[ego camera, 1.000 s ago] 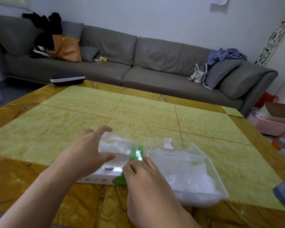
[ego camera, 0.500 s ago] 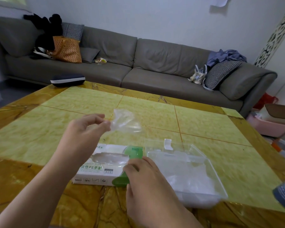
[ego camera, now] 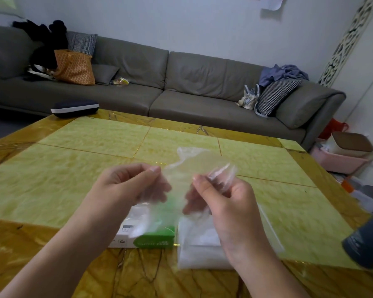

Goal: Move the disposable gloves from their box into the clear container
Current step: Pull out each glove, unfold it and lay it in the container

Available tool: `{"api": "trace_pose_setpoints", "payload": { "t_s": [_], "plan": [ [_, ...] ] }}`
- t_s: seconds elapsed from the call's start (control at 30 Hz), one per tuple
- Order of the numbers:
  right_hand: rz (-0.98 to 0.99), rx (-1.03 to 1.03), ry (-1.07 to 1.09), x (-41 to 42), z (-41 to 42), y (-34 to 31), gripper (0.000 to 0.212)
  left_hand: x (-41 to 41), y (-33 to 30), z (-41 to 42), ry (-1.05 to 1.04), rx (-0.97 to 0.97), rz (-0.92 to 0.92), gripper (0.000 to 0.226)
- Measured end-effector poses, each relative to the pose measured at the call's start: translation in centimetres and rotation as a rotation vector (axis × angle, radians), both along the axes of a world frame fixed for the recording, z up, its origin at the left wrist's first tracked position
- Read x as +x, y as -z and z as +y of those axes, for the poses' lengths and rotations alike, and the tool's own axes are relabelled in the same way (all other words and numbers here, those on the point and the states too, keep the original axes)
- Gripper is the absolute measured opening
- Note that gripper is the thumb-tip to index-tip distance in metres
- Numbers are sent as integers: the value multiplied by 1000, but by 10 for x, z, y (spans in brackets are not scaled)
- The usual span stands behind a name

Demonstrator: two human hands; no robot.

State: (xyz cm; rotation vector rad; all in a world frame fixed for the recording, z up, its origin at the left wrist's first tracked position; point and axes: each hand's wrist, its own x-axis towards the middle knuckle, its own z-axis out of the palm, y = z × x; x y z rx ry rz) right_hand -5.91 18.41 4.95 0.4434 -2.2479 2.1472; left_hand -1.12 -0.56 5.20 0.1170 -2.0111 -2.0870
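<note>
A thin clear disposable glove [ego camera: 187, 168] is stretched in the air between both hands, above the table. My left hand [ego camera: 125, 188] pinches its left end between thumb and fingers. My right hand [ego camera: 222, 198] pinches its right end, where the plastic is bunched. Below them, the white and green glove box [ego camera: 151, 235] lies flat near the table's front edge, partly hidden by the glove and my left forearm. To its right stands the clear container [ego camera: 200, 254] with a pile of white crumpled gloves inside; my right forearm covers much of it.
The yellow-green tiled table [ego camera: 95, 151] has an orange marbled border. A dark grey object [ego camera: 366, 239] sits at the right edge. A navy case [ego camera: 74, 108] lies at the far left corner. A grey sofa [ego camera: 181, 87] runs behind; pink bins [ego camera: 340, 158] stand right.
My left hand lifted a glove out of the box and carried it rightward. My right hand left the box's green end, rose and took hold of the glove's other end.
</note>
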Motion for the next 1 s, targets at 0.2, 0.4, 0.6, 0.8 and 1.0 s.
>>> {"api": "trace_pose_setpoints", "payload": {
  "t_s": [0.2, 0.4, 0.6, 0.8, 1.0],
  "plan": [
    [-93, -54, -32, -7, 6, 5, 41, -5, 4, -8, 123, -45, -153, 59],
    [-165, 61, -185, -8, 8, 10, 19, -4, 5, 8, -7, -157, -67, 18],
    [-213, 38, -162, -17, 24, 3, 18, -6, 7, -3, -199, 23, -90, 23],
    [-205, 248, -216, -25, 44, -3, 21, -7, 10, -4, -259, 34, -61, 23],
    [-22, 432, -236, -23, 51, -14, 42, -4, 4, 1, -174, -81, -74, 21]
  ]
}}
